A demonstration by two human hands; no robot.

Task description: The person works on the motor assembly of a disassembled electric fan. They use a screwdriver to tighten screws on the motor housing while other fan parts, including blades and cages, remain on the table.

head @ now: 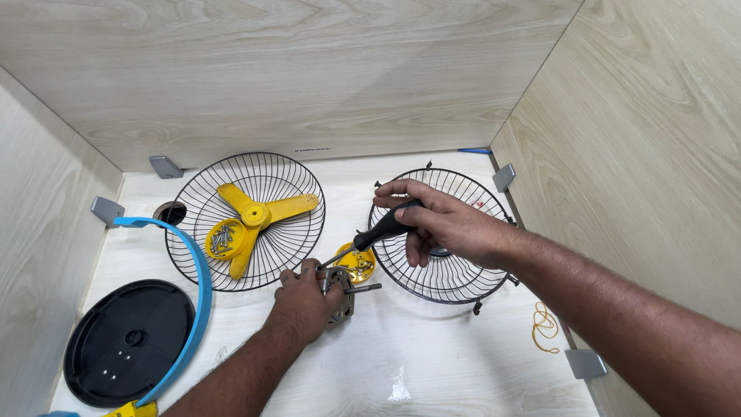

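I clamp the motor (340, 297) with my left hand (302, 303); beside it, my right hand (444, 224) grips the screwdriver (370, 235) (keep it square).

Black-handled screwdriver (376, 232) tilted – tip on metal motor (340, 297).

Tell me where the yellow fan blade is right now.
Left of centre, the fan blade lies in the left wire guard, with screws piled on one blade.

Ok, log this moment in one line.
left hand: steadies motor | right hand: grips screwdriver, tip at motor | fan blade in grille
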